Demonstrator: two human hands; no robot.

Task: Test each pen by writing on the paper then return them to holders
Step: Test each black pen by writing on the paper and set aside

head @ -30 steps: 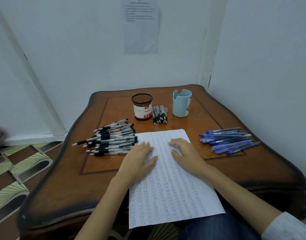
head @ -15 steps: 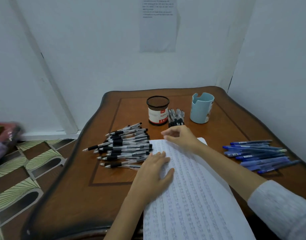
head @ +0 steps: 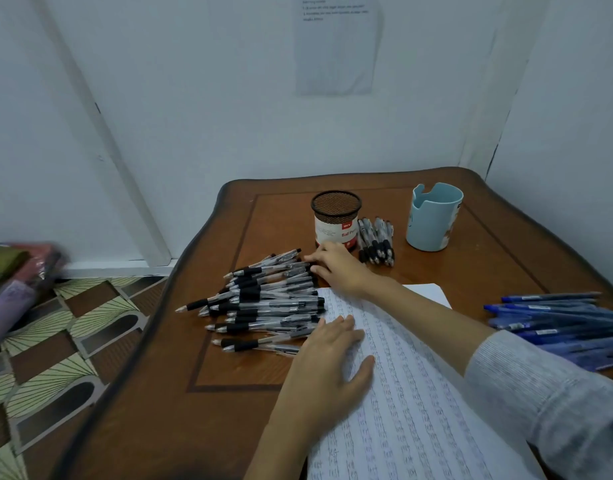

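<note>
The right hand (head: 336,268) lay across the top of the paper (head: 419,393), its fingertips touching the near ends of the uppermost pens in the black pen pile (head: 267,303). Whether it already pinched one could not be told. The left hand (head: 327,362) rested flat and relaxed on the paper, fingers spread, holding the sheet down just beside the pile's lower pens.

The pile sat to the left of both hands, the pens' long axes running roughly left to right, writing tips pointing away and clicker ends toward the right fingers. So the right hand seemed best placed to lift one endwise. The mesh holder (head: 336,220) stood just beyond the right hand, and the blue holder (head: 433,220) farther right.
</note>
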